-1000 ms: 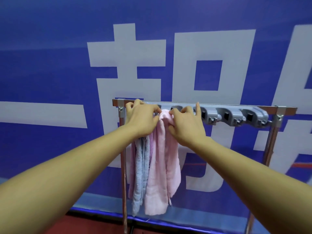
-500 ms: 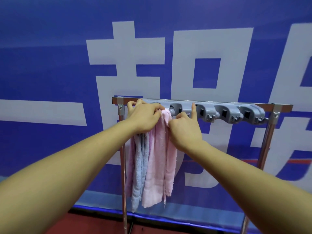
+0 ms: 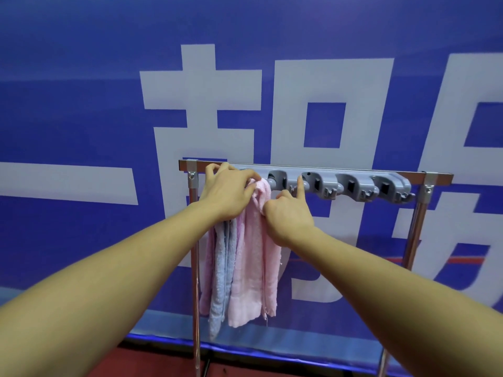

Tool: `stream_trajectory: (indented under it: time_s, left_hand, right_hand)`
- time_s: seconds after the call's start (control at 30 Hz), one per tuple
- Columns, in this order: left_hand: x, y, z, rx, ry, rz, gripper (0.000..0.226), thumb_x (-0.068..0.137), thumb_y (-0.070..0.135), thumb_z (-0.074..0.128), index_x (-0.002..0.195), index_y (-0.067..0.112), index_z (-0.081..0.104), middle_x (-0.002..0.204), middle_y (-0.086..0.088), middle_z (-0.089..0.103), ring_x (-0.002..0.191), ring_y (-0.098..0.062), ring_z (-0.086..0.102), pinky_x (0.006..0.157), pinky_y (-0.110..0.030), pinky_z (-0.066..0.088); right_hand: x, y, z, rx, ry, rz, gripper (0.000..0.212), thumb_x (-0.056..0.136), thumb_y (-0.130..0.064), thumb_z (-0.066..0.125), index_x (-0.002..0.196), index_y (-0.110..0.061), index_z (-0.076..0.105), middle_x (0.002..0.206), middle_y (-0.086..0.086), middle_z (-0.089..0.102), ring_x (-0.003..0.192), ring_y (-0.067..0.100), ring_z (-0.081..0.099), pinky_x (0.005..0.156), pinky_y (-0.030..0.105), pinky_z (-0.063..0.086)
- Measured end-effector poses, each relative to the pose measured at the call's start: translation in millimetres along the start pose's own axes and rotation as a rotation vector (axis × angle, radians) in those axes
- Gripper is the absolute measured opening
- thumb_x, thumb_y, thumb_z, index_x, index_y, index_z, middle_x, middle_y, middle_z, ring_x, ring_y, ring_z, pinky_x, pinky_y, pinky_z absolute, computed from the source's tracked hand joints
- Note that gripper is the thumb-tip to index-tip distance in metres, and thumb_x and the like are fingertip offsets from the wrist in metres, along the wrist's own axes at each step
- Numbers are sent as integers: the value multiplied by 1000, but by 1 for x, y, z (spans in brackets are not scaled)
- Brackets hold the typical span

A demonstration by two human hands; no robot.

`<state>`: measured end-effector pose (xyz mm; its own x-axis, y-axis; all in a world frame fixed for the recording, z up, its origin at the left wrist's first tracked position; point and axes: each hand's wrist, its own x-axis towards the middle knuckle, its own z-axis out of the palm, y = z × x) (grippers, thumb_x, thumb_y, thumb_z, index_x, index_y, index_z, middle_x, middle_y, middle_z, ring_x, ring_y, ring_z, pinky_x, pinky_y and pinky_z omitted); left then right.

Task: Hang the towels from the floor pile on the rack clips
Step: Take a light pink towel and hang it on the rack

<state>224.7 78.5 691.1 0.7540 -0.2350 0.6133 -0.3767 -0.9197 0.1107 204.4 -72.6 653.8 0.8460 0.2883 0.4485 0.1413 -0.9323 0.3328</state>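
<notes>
Head view: our left hand (image 3: 227, 191) and right hand (image 3: 288, 216), fingers curled, both pinch the pink towel (image 3: 253, 262) by its bunched top at the clip strip (image 3: 353, 183), left end of the rack (image 3: 438, 178). Soft, light, limp; we judge the gathered top edge the best hold.

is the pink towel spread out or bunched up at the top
Bunched: the pink towel narrows to a wad between left hand and right hand, hanging in folds.

A pink towel (image 3: 253, 254) hangs in long folds at centre frame, its top bunched at the left end of the grey clip bar (image 3: 353, 183). Just left of it hangs a blue-grey towel (image 3: 221, 273). The bar runs along the top rail of the rack (image 3: 416, 240).
</notes>
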Motion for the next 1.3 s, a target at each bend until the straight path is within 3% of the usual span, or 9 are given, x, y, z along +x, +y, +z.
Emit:
stream_trajectory:
  time_s: [0.1,0.2,0.3,0.43,0.7,0.83,0.93,1.1,1.3]
  left_hand:
    - [2,1,-1,27,20,-26,30,105,39,42,123,42,66,113,12,70,122,-19,44,104,-42,20]
    - [2,-2,1,55,-15,-63,33,105,45,38,127,45,62,109,10,70,120,-19,44,99,-42,20]
    - [-3,-2,3,25,-35,-50,34,106,42,36,132,45,58,110,11,70,124,-17,41,101,-40,18]
    - [-14,-1,4,42,11,-32,36,105,36,43,138,40,55,127,5,64,131,-20,39,108,-37,21]
    - [-61,8,6,56,183,39,37,96,25,59,132,32,61,134,7,60,133,-23,42,107,-38,27]
    - [-105,24,9,70,251,39,33,91,26,63,124,27,66,121,2,65,120,-26,52,102,-42,33]
    - [-152,29,27,86,268,0,33,88,30,64,120,24,66,117,0,64,115,-27,54,100,-43,35]
    - [-239,27,86,14,38,-92,36,88,31,66,124,25,63,118,-2,63,113,-29,53,95,-43,38]
    - [-327,33,156,-171,-325,-265,42,96,39,59,136,26,56,131,0,60,123,-28,51,100,-41,40]
  right_hand:
    - [0,-3,-2,1,-34,-21,22,92,-17,48,105,-18,66,69,-2,46,109,30,54,117,66,-14]
    - [-3,1,-2,81,-4,10,29,96,-40,42,88,-19,61,66,-2,47,108,28,56,120,65,-9]
    - [-12,6,-1,213,157,129,47,93,-56,41,112,-19,63,78,-1,64,108,26,60,123,57,-3]
    - [-22,-2,0,295,165,83,59,92,-40,42,147,-19,41,108,-3,72,127,28,52,124,56,1]
    - [-41,-9,-13,420,180,143,60,93,-35,46,151,-20,37,121,0,68,134,28,45,125,55,-1]
    - [-65,-10,-14,560,230,180,60,93,-35,53,149,-19,43,121,6,68,124,33,52,123,52,19]
    - [-98,-18,0,758,322,166,53,89,-29,57,141,-16,53,129,7,64,118,32,56,106,43,41]
    - [-176,-40,61,765,158,129,45,87,-32,55,129,-17,61,120,6,65,106,33,58,91,47,48]
    - [-269,-69,150,831,-162,170,38,96,-31,56,133,-21,58,129,1,62,118,26,55,96,40,47]
